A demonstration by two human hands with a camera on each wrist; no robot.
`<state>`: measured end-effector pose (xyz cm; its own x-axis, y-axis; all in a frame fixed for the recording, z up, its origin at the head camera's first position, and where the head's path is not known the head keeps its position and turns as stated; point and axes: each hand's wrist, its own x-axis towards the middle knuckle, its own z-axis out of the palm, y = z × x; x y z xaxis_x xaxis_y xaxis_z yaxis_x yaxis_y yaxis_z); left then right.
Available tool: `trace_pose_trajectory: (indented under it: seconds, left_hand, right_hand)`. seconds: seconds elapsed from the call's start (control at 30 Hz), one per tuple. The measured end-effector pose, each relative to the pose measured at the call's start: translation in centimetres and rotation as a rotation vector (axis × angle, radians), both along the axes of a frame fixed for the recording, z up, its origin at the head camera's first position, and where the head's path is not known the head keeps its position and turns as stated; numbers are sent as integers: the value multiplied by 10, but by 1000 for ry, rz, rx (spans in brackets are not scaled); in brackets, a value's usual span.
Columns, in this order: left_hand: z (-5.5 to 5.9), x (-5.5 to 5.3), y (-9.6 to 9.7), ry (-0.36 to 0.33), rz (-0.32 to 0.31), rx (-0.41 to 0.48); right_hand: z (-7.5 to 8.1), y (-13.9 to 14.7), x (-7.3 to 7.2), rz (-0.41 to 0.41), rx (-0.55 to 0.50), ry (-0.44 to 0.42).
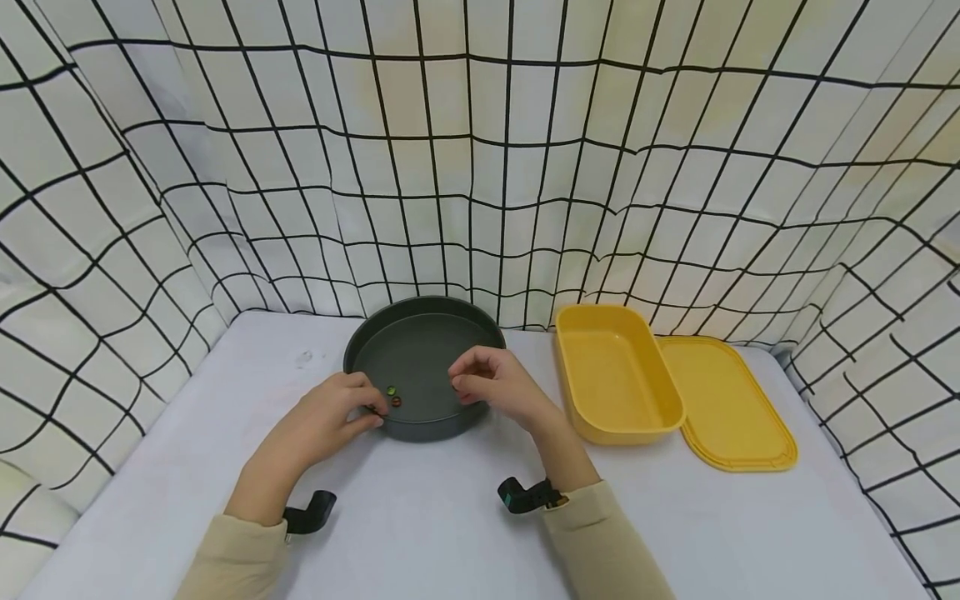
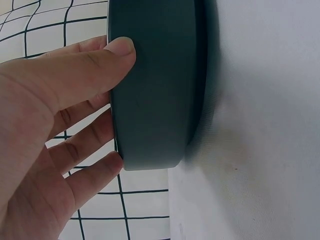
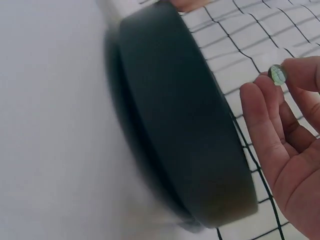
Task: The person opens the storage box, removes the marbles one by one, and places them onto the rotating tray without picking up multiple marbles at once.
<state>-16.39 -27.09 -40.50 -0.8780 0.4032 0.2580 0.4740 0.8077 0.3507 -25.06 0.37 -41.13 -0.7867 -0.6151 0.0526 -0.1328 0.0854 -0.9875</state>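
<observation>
A round dark grey pan (image 1: 431,346) stands on the white table. Its near left rim is gripped by my left hand (image 1: 330,417); in the left wrist view the thumb (image 2: 122,47) lies against the outer wall and the other fingers reach over the rim. Inside the pan, close to those fingers, lie a green glass bead (image 1: 391,390) and a brown one (image 1: 397,402). Over the pan's right side, my right hand (image 1: 498,387) pinches a small shiny glass bead (image 3: 277,74) between thumb and fingertips, seen clearly in the right wrist view.
Right of the pan stands a yellow rectangular container (image 1: 618,375), with a flat yellow lid (image 1: 731,404) beside it on the table. White cloth with a black grid (image 1: 487,167) encloses the back and sides. A clear small item (image 1: 303,359) lies left of the pan.
</observation>
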Motion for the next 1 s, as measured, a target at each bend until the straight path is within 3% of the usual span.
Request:
trace_pose_trajectory:
  seconds: [0.3, 0.5, 0.7, 1.0]
  left_hand:
    - [-5, 0, -5, -12, 16, -14]
    - [-3, 1, -5, -8, 14, -16]
    - [-2, 0, -3, -7, 7, -13]
    - [-2, -1, -2, 12, 3, -10]
  right_hand:
    - [-9, -17, 6, -48, 98, 108]
    - [-10, -22, 5, -101, 155, 104]
    - [-7, -27, 3, -185, 268, 94]
    - [-3, -35, -4, -244, 431, 88]
